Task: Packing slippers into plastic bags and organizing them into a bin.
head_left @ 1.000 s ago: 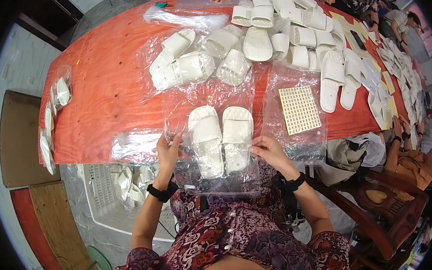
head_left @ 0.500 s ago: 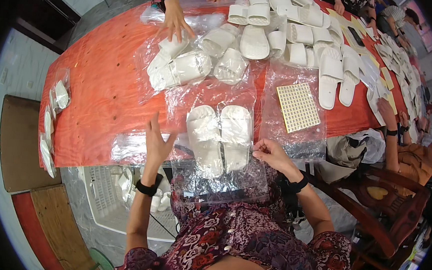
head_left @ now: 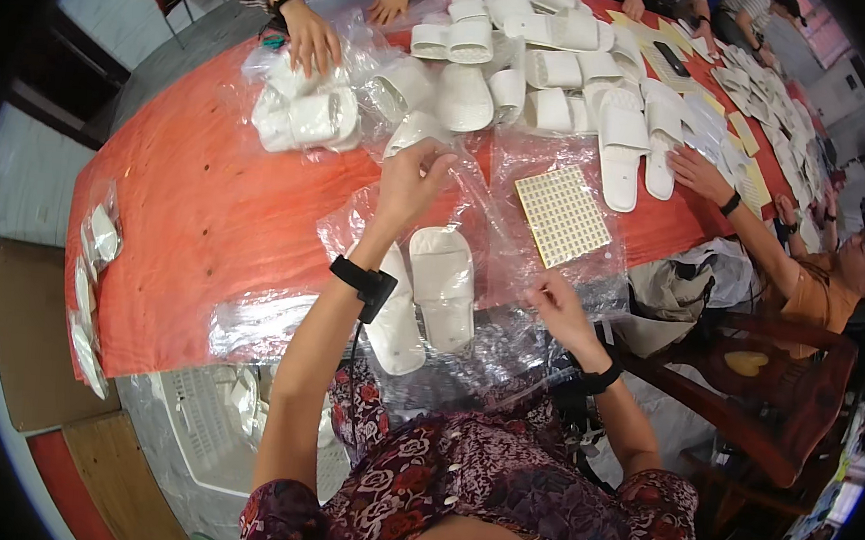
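Observation:
A pair of white slippers (head_left: 443, 291) lies in a clear plastic bag at the table's near edge, in front of me. My left hand (head_left: 410, 186) reaches over this pair, fingers curled, beside another white slipper (head_left: 417, 133) in clear film; whatever the fingers pinch is hidden. To the right, my right hand (head_left: 562, 314) is just below a yellow-edged sheet of small labels (head_left: 564, 216), its fingers bent together. Anything between those fingertips is too small to make out. The label sheet rests on clear plastic bags.
Loose white slippers (head_left: 557, 70) are heaped at the back. Across the table a co-worker's hand (head_left: 313, 46) rests on bagged slippers (head_left: 307, 121); another person's hand (head_left: 695, 173) is at the right. Bagged slippers (head_left: 90, 286) line the left edge. A white basket (head_left: 191, 424) stands below, a wooden chair (head_left: 746, 382) at right.
My left hand has gone forward from beside the bagged pair, its spread fingers now curled. The right hand has moved slightly toward the label sheet. The co-worker's bagged slippers have shifted away from me.

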The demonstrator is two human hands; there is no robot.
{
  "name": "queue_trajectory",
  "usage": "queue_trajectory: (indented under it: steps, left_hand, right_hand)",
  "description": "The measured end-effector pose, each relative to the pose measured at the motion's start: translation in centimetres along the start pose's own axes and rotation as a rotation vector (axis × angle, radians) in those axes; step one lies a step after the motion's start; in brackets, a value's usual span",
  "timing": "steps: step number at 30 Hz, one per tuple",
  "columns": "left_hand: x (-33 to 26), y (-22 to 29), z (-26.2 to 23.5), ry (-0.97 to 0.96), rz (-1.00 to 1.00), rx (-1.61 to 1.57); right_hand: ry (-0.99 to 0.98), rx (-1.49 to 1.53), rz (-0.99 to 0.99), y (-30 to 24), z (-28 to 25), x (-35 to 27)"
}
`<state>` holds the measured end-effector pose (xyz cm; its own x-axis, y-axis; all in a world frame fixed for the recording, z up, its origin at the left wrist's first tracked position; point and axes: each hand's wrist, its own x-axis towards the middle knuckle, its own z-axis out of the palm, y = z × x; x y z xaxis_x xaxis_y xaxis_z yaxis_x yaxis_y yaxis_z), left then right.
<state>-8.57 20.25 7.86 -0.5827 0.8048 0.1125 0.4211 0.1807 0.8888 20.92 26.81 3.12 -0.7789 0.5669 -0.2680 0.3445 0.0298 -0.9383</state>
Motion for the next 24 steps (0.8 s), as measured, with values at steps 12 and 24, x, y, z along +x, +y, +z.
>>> queue_trajectory:
  steps: [12,24]
  left_hand:
    - [-5.4,2.9,8.6,-0.104,0.594,0.425]
    - [-4.5,-2.7,13.5,-0.570,0.326,0.526]
  right_hand:
    - [0.374,0.337,0.155,8.3,-15.5,5.5]
    - [0.216,0.457,0.342,8.9,-18.5,7.6]
